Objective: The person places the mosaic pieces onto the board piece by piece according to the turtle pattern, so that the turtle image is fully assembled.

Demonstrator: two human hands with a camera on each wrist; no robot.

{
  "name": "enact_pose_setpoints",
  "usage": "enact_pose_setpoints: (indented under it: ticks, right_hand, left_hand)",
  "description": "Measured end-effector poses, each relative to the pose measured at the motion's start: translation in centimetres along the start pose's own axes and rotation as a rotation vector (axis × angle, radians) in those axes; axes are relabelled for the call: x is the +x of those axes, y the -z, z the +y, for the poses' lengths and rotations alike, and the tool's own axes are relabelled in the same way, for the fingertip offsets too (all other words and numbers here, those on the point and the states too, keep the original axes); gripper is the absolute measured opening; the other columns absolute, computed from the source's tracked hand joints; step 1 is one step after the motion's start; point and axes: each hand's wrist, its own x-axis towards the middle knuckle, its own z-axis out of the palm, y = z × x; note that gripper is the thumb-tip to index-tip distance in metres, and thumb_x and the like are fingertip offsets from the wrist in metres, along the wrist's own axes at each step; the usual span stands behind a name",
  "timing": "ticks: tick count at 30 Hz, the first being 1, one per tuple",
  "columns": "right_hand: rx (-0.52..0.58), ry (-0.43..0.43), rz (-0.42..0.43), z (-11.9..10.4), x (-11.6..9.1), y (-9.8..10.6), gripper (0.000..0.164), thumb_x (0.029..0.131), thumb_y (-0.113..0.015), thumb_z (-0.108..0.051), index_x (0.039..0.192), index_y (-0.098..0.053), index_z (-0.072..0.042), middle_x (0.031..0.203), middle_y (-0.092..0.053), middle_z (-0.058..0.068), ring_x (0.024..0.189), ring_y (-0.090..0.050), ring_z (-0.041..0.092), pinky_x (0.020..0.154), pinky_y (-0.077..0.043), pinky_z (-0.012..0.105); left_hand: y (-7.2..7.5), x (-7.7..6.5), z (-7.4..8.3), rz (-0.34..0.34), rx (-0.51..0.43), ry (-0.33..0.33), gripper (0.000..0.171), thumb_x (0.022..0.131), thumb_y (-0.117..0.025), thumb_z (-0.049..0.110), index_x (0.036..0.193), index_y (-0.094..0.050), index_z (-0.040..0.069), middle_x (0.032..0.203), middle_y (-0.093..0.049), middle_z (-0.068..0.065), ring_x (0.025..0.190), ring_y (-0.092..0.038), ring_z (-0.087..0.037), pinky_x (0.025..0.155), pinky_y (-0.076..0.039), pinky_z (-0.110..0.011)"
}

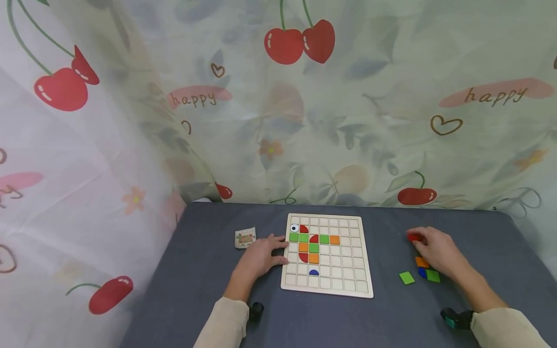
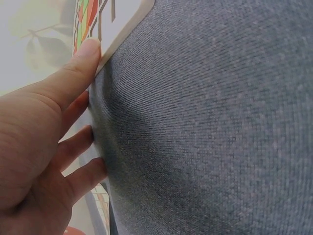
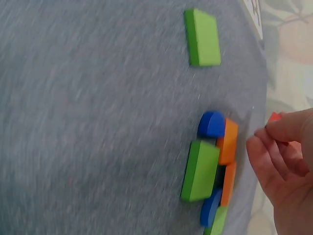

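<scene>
A cream grid board carries red, green and orange pieces, a blue half-round and an eye tile. My left hand lies at its left edge with fingers spread. In the left wrist view, the thumb touches the board's rim. Off to the right of the board, my right hand pinches a small red piece between thumb and fingers; its outline is mostly hidden. Close by lie an orange piece, a blue piece and a green square.
Another green square lies apart, between the board and the cluster. A small printed card is left of the board. A patterned curtain hangs behind the dark cloth-covered table.
</scene>
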Motion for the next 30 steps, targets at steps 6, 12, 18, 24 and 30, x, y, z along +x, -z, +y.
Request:
enact_pose_setpoints:
  ticks: [6,12,18,24,30]
  right_hand:
    - [0.073,-0.032,0.014,-1.4,0.7,-0.5,0.034,0.095,-0.070,-0.012,0.126,-0.067,0.003,0.108,-0.073,0.022,0.084,-0.067,0.025,0.066,-0.057,0.035]
    - [0.144,-0.042,0.061,-3.6,1.6,-1.8,0.039,0.094,-0.074,-0.019,0.126,-0.067,0.002,0.104,-0.074,0.016,0.084,-0.067,0.021,0.068,-0.055,0.028]
    - [0.240,-0.067,0.092,-6.2,2.5,-3.6,0.027,0.097,-0.071,-0.018,0.118,-0.069,-0.002,0.096,-0.072,0.011,0.078,-0.061,0.015,0.062,-0.049,0.021]
    - [0.245,-0.086,0.080,-8.0,3.3,-5.3,0.017,0.099,-0.065,-0.011,0.112,-0.071,-0.001,0.098,-0.071,0.014,0.081,-0.065,0.019,0.069,-0.056,0.028]
    - [0.200,-0.107,0.065,-8.4,3.7,-5.9,0.031,0.094,-0.072,-0.011,0.120,-0.068,0.006,0.109,-0.059,0.023,0.090,-0.063,0.029,0.078,-0.057,0.043]
  left_hand:
    - [0.0,0.1,-0.1,-0.002,0.013,-0.007,0.057,0.088,-0.078,0.042,0.141,-0.064,0.025,0.155,-0.053,0.005,0.152,-0.040,-0.029,0.120,-0.040,-0.052]
    - [0.0,0.1,-0.3,-0.007,0.022,-0.002,0.057,0.088,-0.078,0.041,0.141,-0.064,0.026,0.155,-0.053,0.005,0.152,-0.041,-0.029,0.120,-0.041,-0.052]
    - [0.0,0.1,-0.3,-0.008,0.026,-0.006,0.057,0.088,-0.078,0.042,0.141,-0.064,0.026,0.155,-0.054,0.005,0.152,-0.041,-0.029,0.120,-0.041,-0.051]
    - [0.0,0.1,-0.3,0.003,0.026,-0.013,0.056,0.088,-0.078,0.042,0.140,-0.065,0.025,0.154,-0.054,0.005,0.151,-0.042,-0.030,0.119,-0.042,-0.052]
    - [-0.1,0.1,-0.2,0.005,0.024,-0.009,0.056,0.088,-0.078,0.042,0.141,-0.064,0.027,0.155,-0.053,0.007,0.152,-0.041,-0.028,0.120,-0.041,-0.051]
